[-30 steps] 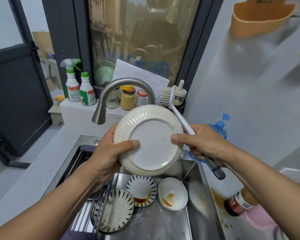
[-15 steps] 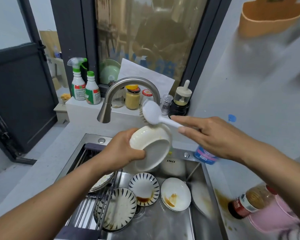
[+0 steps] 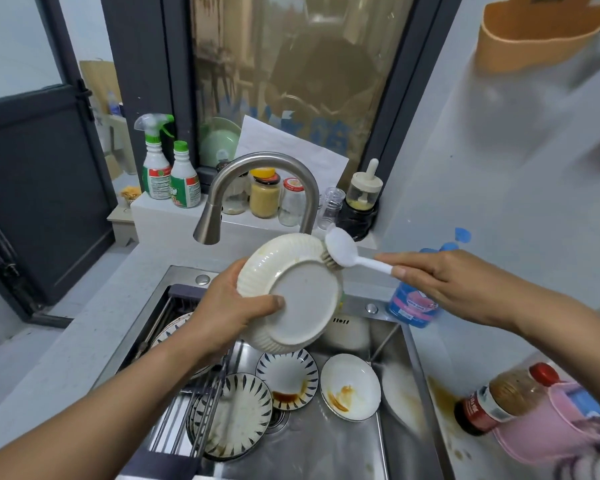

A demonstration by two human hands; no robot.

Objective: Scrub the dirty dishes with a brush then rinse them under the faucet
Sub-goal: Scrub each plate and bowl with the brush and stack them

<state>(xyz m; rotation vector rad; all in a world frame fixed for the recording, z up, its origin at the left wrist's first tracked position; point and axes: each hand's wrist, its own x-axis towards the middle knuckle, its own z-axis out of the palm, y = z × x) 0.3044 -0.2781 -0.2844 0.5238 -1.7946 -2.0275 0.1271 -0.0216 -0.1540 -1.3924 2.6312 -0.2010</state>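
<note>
Ribbed cream ceramic plate (image 3: 302,299) scrubbed over steel sink (image 3: 343,452).
The left hand (image 3: 229,313) clamped its rim; a white plastic brush (image 3: 340,251) touched the upper edge, its handle pinched by the right hand (image 3: 440,285). Probably brittle and slick, best held by the rim.

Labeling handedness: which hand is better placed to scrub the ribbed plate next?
Right. The right hand grips the brush handle, bristles against the ribbed plate; the left hand holds that plate above the sink.
</note>
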